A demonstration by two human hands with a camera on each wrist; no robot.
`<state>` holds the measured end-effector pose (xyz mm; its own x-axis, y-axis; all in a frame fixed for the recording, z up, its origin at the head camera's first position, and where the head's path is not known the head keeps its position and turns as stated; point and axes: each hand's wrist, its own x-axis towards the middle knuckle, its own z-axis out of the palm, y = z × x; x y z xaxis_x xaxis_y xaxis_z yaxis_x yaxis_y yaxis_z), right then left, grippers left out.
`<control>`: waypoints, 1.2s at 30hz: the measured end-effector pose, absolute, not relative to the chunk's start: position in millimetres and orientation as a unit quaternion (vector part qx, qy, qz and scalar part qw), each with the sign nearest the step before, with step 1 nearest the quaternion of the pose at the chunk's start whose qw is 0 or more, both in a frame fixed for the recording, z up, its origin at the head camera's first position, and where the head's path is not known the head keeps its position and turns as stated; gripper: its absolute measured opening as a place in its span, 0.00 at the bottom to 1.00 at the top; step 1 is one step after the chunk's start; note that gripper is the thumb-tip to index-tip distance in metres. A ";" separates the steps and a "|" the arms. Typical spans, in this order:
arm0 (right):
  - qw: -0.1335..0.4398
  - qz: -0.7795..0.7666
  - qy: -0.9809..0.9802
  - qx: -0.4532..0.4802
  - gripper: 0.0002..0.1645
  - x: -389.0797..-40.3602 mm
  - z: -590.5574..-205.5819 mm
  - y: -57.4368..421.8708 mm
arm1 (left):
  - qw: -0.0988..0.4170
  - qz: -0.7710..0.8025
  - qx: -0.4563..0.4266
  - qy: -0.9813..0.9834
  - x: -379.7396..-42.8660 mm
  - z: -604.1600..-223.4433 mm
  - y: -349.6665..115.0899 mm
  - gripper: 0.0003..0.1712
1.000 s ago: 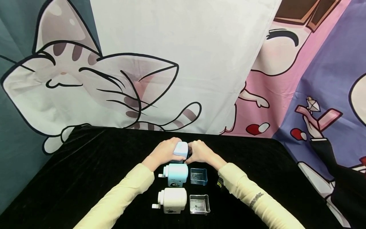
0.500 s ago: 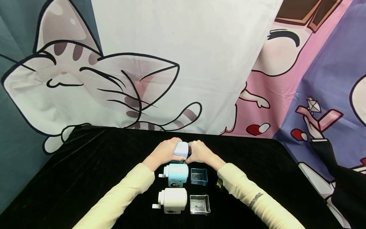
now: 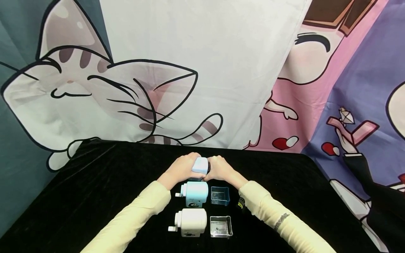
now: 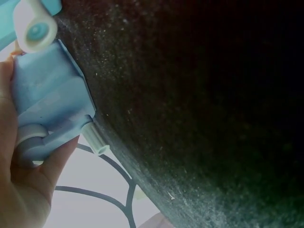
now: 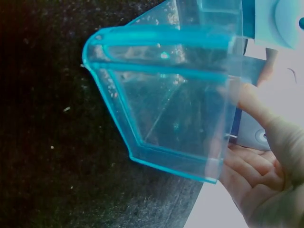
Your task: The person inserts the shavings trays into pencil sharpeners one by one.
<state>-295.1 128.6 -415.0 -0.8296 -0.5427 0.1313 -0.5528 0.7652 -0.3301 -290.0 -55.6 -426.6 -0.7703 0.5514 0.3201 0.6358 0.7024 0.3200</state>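
At the far end of a row, my left hand (image 3: 181, 169) grips a pale blue crank pencil sharpener (image 3: 200, 164). Its body and pale crank handle (image 4: 95, 138) show in the left wrist view. My right hand (image 3: 220, 168) closes its thumb and fingers at the sharpener's right end, by a dark blue edge (image 5: 235, 124). Whether they pinch a drawer or the body is hidden. Nearer stands a turquoise pencil sharpener (image 3: 197, 191), with a see-through blue drawer (image 5: 161, 99) apart on its right. Nearest are a white pencil sharpener (image 3: 193, 220) and a clear drawer (image 3: 220, 226).
Black velvety cloth (image 3: 126, 196) covers the table. A cartoon-printed curtain (image 3: 202, 70) hangs behind its far edge. Beside my right cuff is a small black and yellow item (image 3: 241, 202), partly hidden.
My right hand has shifted slightly left, closer against the pale blue sharpener. The left hand and the other sharpeners and drawers have stayed put.
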 end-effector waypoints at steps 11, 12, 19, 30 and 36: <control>0.007 0.182 -0.939 0.290 0.25 -292.0 -411.3 126.9 | 0.103 -0.211 -0.323 -0.917 -288.8 -425.4 -55.7 0.38; 0.007 0.183 -0.940 0.289 0.25 -291.9 -411.3 126.8 | 0.102 -0.210 -0.322 -0.917 -288.5 -424.9 -55.9 0.38; 0.001 0.193 -0.937 0.290 0.25 -292.2 -415.8 129.9 | 0.087 -0.213 -0.316 -0.920 -288.6 -425.4 -56.4 0.39; 0.005 0.197 -0.934 0.298 0.27 -290.1 -417.8 132.9 | 0.065 -0.227 -0.308 -0.922 -287.7 -423.9 -55.4 0.39; 0.013 0.201 -0.932 0.302 0.27 -289.5 -418.1 134.0 | 0.070 -0.221 -0.312 -0.922 -286.9 -422.7 -55.7 0.39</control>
